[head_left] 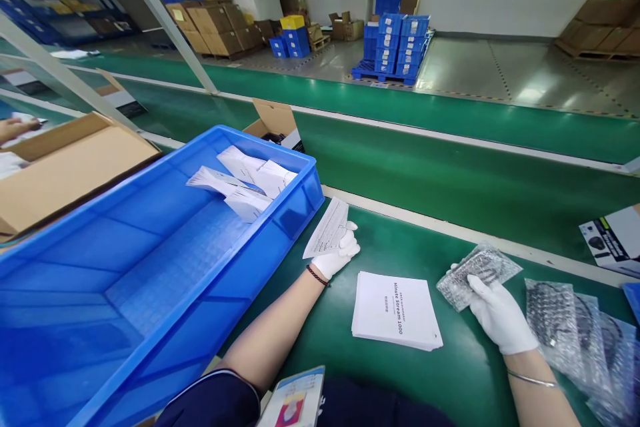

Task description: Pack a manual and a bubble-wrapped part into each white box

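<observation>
My left hand (340,253), in a white glove, holds a folded printed leaflet (327,228) upright just right of the big blue bin (150,280). My right hand (497,313), also gloved, grips a small bubble-wrap pouch (477,270) with a dark item inside, lifted slightly over the green belt. Between both hands lies a stack of white booklets (395,310) flat on the belt. Inside the bin's far corner rest a few more folded leaflets (243,183).
A pile of bubble-wrap pouches (580,340) lies at the right. An open cardboard box (60,170) stands left of the bin, a printed product box (613,237) at far right. A second green conveyor (450,173) runs beyond. Another person's hand (17,127) shows at far left.
</observation>
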Motion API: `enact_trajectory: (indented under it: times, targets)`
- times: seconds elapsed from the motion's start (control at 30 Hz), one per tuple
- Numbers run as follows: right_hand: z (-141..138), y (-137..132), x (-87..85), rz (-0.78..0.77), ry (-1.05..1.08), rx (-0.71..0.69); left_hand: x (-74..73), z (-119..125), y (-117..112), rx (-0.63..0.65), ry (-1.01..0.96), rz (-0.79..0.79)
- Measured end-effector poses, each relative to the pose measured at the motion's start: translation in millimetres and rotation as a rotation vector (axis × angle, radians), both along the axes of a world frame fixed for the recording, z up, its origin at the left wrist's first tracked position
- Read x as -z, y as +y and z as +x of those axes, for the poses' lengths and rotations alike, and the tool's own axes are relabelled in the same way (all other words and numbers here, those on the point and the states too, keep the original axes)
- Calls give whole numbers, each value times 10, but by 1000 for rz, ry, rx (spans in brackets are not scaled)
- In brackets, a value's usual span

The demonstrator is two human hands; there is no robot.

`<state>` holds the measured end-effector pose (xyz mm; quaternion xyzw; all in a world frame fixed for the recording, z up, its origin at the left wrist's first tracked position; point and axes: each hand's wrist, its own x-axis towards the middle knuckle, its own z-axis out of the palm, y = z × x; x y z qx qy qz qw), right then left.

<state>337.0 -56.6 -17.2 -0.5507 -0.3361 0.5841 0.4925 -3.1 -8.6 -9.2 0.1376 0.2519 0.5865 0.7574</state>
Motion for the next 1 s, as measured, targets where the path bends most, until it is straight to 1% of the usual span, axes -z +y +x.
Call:
enact_trajectory:
  times: [0.17, 0.37, 0.47, 0.63, 0.83, 1.0]
  targets:
    - [17, -3, 15, 28, -8, -28, 17, -2, 4, 8, 23, 23]
    - [30, -8, 12, 69, -61, -82, 53, -10, 12, 57, 12, 54]
    - [29, -9, 15, 63, -51, -80, 67, -18, 10, 83, 6, 73]
    - [28, -13, 8, 50, -19, -69, 74, -21, 3, 70, 6, 83]
    - [39, -17, 25, 113, -154, -144, 68, -13, 8, 72, 33, 96]
    - [38, 4, 43, 154, -198, -162, 71, -13, 28, 74, 49, 98]
